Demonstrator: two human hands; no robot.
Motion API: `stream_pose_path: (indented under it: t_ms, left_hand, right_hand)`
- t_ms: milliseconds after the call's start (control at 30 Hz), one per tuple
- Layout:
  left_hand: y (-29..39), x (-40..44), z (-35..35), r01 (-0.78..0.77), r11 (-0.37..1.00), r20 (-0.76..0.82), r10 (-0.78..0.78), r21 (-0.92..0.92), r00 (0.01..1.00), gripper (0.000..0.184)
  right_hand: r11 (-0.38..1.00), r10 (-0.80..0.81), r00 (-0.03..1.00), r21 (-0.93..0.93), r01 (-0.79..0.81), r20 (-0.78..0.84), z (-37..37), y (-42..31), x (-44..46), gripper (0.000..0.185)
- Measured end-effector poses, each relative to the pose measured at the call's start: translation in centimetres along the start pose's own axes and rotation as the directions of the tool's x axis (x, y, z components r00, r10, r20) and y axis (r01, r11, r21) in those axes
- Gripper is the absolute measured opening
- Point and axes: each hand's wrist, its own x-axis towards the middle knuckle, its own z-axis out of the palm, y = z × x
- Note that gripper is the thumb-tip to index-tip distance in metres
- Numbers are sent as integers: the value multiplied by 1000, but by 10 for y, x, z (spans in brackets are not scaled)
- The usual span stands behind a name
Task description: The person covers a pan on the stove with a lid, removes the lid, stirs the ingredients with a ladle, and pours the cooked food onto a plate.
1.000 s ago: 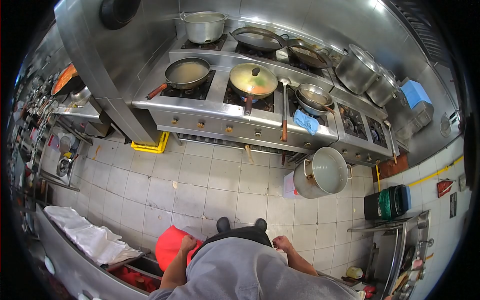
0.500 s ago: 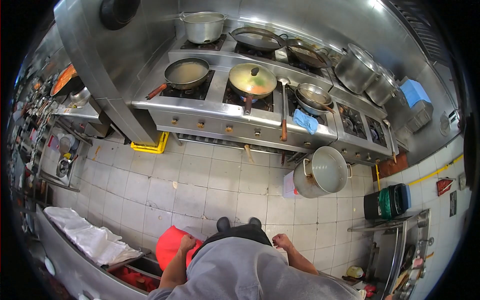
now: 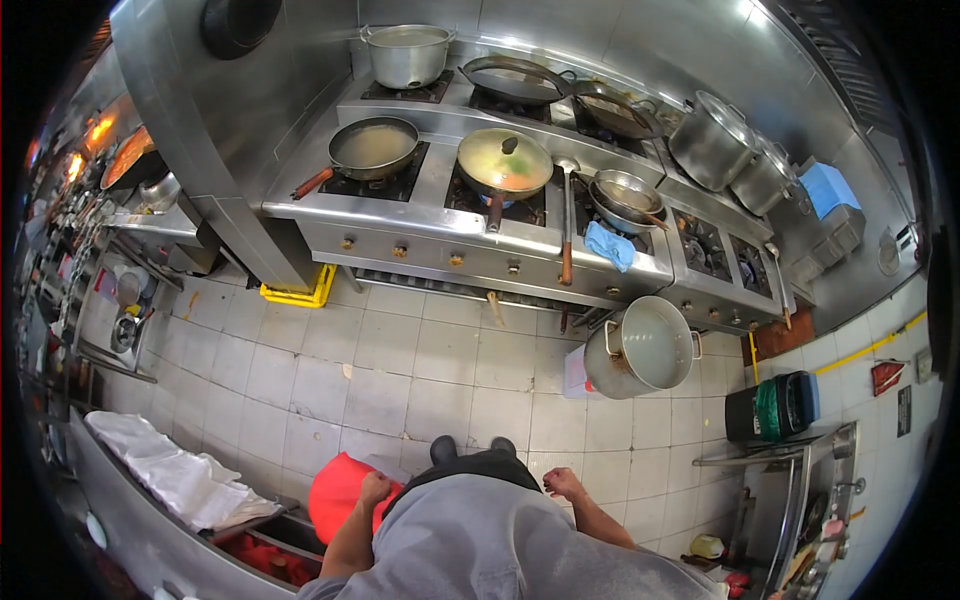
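Observation:
Beside the red bag [image 3: 336,500] at lower left, my left hand [image 3: 375,488] is closed near my waist; what it holds, if anything, is hidden. My right hand [image 3: 563,484] is curled at my other side, its contents too small to make out. Both are well away from the stove [image 3: 420,245]. On it stand a pan of cloudy liquid [image 3: 374,148], a pan under a glass lid [image 3: 506,160] with a blue flame beneath, and a strainer over a bowl [image 3: 627,195]. A blue cloth [image 3: 610,245] lies at the stove's front edge.
A big pot [image 3: 655,343] stands by the stove on the right. Pots and woks fill the back burners. A black bin [image 3: 770,407] is at the right wall. White cloth [image 3: 180,470] covers the counter at lower left.
Orange flames have flared up at the far left beside the wok there. My feet have shifted slightly left, the right one most. My hands have stayed nearly still.

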Motion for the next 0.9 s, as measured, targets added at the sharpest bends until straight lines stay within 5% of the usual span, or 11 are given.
stream_pose_path:
  t_ms: [900]
  left_hand:
    - [-5,10,7,-20,999,-16,20,30,1000,24]
  right_hand:
    - [1000,-1,1000,12,1,-15,-4,7,-3,18]
